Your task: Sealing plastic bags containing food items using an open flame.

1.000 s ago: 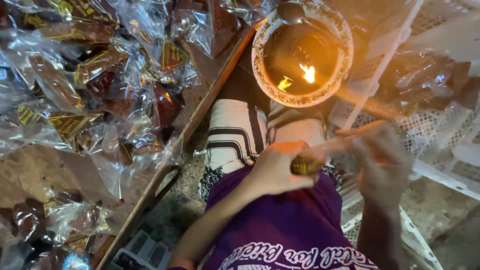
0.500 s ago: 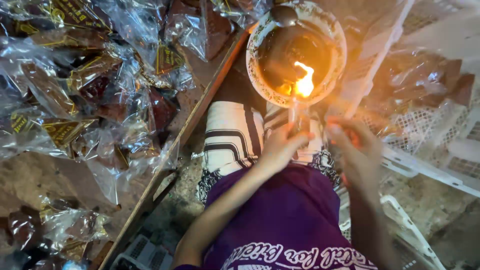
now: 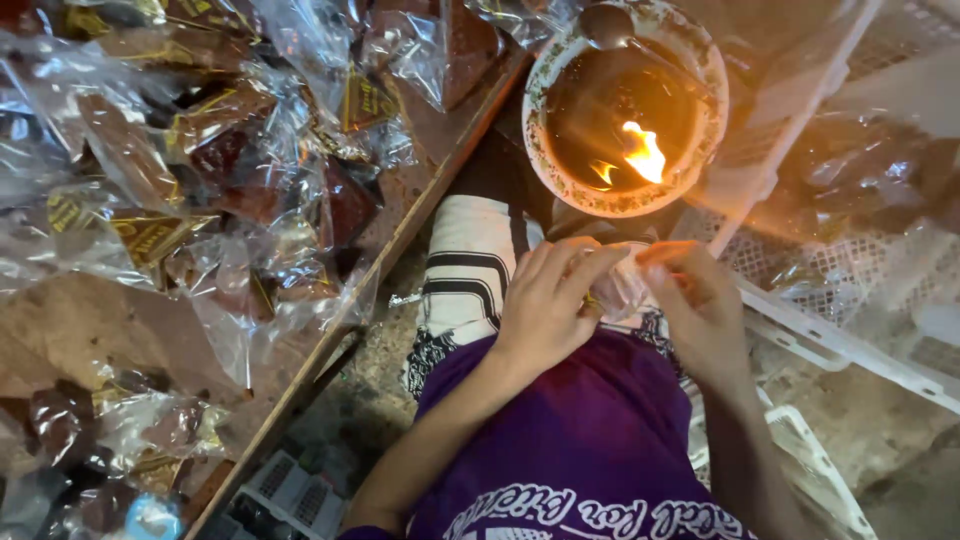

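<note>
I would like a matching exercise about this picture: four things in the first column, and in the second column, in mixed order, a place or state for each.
Column one:
1. small clear packet
2. flame
3. round bowl
4. heap of clear wrapped packets

Column two:
A. lies on the wooden board at the left
B. burns inside the bowl
C. stands just beyond the hands, with dark contents
D. pinched between the left hand and the right hand

Pairs: 1-D, 2-B, 3-C, 4-A
</note>
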